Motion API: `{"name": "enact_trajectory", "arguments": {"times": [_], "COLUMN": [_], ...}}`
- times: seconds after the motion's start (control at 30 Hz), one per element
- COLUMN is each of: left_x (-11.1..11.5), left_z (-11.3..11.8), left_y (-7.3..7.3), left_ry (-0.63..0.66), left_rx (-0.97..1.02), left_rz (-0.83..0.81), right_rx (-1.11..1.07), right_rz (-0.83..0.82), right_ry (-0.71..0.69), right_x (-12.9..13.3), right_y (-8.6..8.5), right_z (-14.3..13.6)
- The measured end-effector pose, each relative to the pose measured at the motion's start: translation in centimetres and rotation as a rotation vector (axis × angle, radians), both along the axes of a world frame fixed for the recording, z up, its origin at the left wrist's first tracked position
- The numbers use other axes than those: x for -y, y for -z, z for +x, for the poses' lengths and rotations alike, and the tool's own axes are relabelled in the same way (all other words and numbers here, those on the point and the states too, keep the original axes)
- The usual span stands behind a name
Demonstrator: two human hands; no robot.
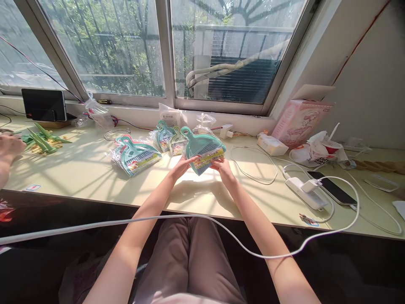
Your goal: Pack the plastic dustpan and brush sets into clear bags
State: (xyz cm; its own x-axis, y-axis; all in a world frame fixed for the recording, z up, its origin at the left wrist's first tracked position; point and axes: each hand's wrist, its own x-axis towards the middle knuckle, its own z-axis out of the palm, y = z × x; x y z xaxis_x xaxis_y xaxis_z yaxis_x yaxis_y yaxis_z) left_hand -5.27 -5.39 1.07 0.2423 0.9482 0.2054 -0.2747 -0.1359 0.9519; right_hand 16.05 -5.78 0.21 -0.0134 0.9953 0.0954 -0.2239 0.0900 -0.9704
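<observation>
Between my two hands I hold up a teal mini dustpan and brush set [202, 145] with a yellow printed label, just above the table's front part. My left hand [183, 165] grips its lower left edge, fingers on the label. On the lower right side, my right hand [221, 166] pinches the label's corner. Left of it lies a pile of similar dustpan sets in clear plastic [134, 156], teal with a pink one behind. More sets, a blue one [163, 135] and a pale green one [177, 141], sit behind the held set.
A white cable [190, 215] crosses over my arms to a power strip [303, 193] beside a black phone [332, 188]. Another person's hand [11, 143] is at far left near green leaves [42, 141]. A pink box [300, 122] and tissue pack [272, 143] stand right.
</observation>
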Motion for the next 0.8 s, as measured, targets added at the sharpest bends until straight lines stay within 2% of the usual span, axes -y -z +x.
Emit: {"name": "enact_trajectory", "arguments": {"times": [0.07, 0.2, 0.43, 0.6, 0.8], "left_x": [0.0, 0.1, 0.4, 0.4, 0.1], "left_z": [0.1, 0.2, 0.4, 0.8, 0.8], "left_y": [0.1, 0.2, -0.4, -0.2, 0.2], "left_ry": [-0.042, -0.038, -0.087, -0.073, -0.097], "left_rx": [-0.046, -0.123, -0.105, -0.114, -0.098], "left_rz": [-0.005, -0.029, -0.006, 0.008, 0.041], "right_rx": [0.030, 0.098, 0.141, 0.147, 0.096], "right_rz": [-0.037, -0.090, -0.060, -0.061, -0.092], "right_ry": [-0.018, -0.009, 0.008, 0.068, 0.056], "right_x": [-0.1, -0.4, -0.3, -0.3, -0.9], "right_y": [0.0, -0.1, -0.6, -0.1, 0.5], "right_z": [0.2, 0.9, 1.3, 1.0, 1.1]}}
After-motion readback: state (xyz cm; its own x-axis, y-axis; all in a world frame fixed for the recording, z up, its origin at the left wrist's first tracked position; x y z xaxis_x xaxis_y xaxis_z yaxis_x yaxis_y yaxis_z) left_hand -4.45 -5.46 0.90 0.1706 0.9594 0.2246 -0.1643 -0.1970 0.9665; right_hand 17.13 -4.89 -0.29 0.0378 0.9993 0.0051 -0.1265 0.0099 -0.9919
